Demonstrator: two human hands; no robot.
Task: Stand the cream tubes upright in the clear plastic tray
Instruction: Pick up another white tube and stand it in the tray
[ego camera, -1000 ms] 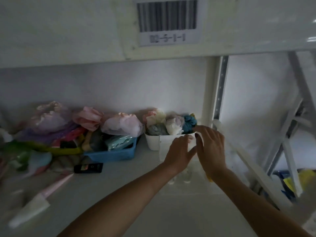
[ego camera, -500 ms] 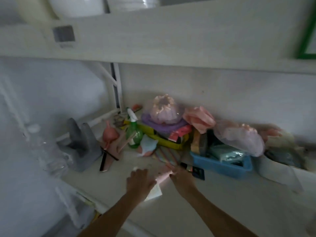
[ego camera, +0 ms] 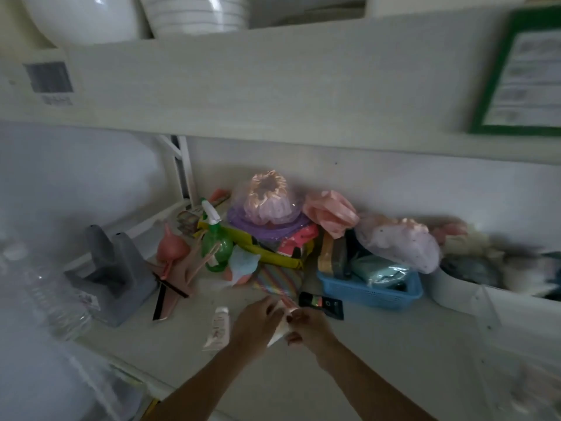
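Both my hands meet over the white shelf near its front. My left hand (ego camera: 253, 325) and my right hand (ego camera: 306, 325) each have fingers closed on a pink-and-white cream tube (ego camera: 280, 320) that shows between them, pink cap end toward the back. A second white cream tube (ego camera: 218, 329) lies flat on the shelf just left of my left hand, cap pointing away. The clear plastic tray (ego camera: 498, 323) is a blurred see-through shape at the far right of the shelf.
Behind my hands lie a black device (ego camera: 323, 304), a blue basket (ego camera: 368, 291), a green spray bottle (ego camera: 216, 244), bagged hair scrunchies and a striped pouch. A grey stand (ego camera: 112, 276) sits left, a white bucket (ego camera: 455, 294) right. The upper shelf hangs low overhead.
My view swung left from the tray toward the shelf's left half. Both hands left the tray, reached the pink-and-white tube and closed on it.
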